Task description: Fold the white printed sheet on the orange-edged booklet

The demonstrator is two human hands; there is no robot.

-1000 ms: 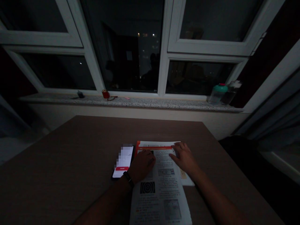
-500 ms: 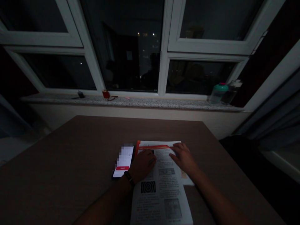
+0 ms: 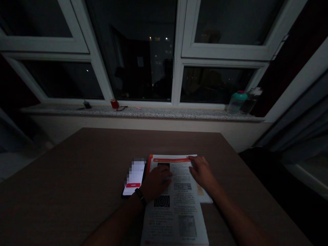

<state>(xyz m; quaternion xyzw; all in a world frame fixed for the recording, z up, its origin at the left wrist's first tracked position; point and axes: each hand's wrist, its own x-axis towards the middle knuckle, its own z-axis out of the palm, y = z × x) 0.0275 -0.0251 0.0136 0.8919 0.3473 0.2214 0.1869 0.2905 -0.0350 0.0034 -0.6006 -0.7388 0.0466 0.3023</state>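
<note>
Page (image 3: pixel 176 208) — beneath left fingers (image 3: pixel 164 173) and right fingers (image 3: pixel 197 161).

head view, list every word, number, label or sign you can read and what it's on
"28": smartphone screen; the area left of it is pixelated.
Red button on that screen: lettering too small to read.
Booklet page: printed text too small and blurred.
Orange-tinted patch by the page's right edge: unreadable.

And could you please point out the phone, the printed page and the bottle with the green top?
Phone (image 3: pixel 136 177), head view: on its lit screen.
Printed page (image 3: pixel 183 198), head view: on the right-hand text column.
Green-topped bottle (image 3: pixel 234 104), head view: on its clear body.
</note>
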